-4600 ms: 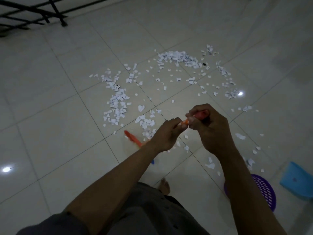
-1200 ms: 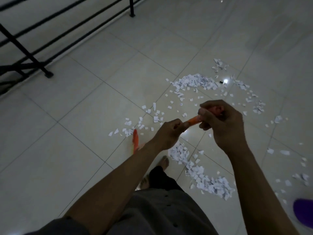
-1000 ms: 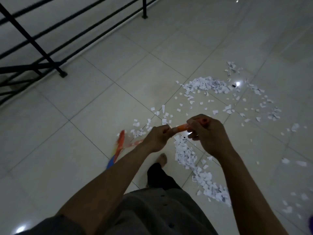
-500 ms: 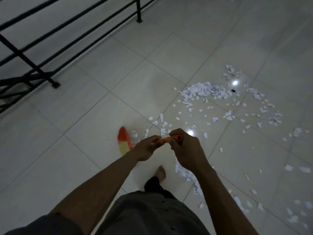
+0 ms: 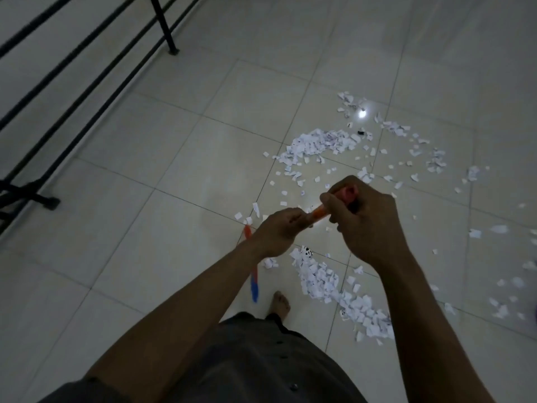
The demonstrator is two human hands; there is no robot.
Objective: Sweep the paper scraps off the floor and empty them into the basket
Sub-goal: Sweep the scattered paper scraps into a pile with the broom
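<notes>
Both hands grip an orange broom handle [image 5: 318,213]. My left hand [image 5: 279,231] holds it lower down, and my right hand [image 5: 364,219] is wrapped round its red top end. The broom head [image 5: 253,274], orange and blue, sits on the floor below my left wrist, partly hidden by my arm. White paper scraps lie on the tiles: a swept line [image 5: 334,289] to the right of my foot, a dense pile [image 5: 316,144] farther off, and loose bits [image 5: 436,161] to the right. The basket is out of view.
A black metal railing [image 5: 87,71] runs along the left side, with a post foot [image 5: 173,50] and a base [image 5: 43,202] on the floor. My bare foot [image 5: 280,303] stands by the broom head. Bare grey tiles [image 5: 122,237] spread to the left.
The scraps near my foot have been drawn into a line to my right. The broom head has swung from out left back under my left arm. The purple basket has left the view.
</notes>
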